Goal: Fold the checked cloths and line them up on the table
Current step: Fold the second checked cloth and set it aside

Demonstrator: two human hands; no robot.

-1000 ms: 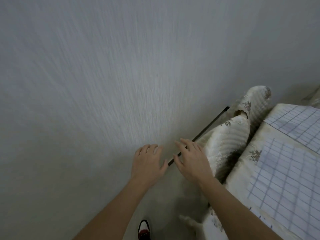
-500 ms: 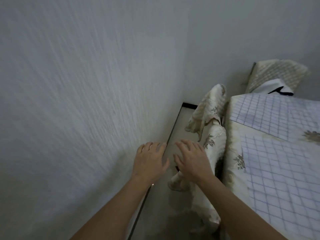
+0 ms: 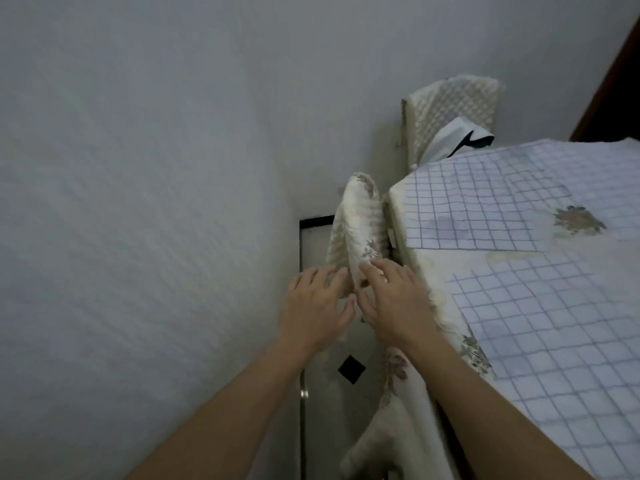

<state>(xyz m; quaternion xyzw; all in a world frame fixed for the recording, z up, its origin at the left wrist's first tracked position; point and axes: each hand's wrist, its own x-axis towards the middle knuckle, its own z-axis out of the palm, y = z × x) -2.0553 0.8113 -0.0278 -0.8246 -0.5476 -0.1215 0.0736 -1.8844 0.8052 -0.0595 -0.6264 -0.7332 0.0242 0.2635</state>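
Note:
Two white cloths with a blue check lie flat on the table at the right: one at the far end (image 3: 485, 206), one nearer me (image 3: 561, 344). The table wears a cream flowered cover (image 3: 460, 265). My left hand (image 3: 313, 306) and my right hand (image 3: 394, 303) are stretched out side by side in the air, left of the table's edge, fingers straight and spread, holding nothing. My right fingertips reach the hanging fold of the cream cover (image 3: 360, 223).
A grey wall (image 3: 156, 202) fills the left and runs close beside the table. A narrow strip of tiled floor (image 3: 318, 375) lies between them. A quilted chair back (image 3: 453, 112) with a white and dark garment (image 3: 453, 140) stands beyond the table's far end.
The view has swung right from the wall toward the table, bringing both checked cloths and the chair into sight. Both hands stay open and empty, now near the hanging cover.

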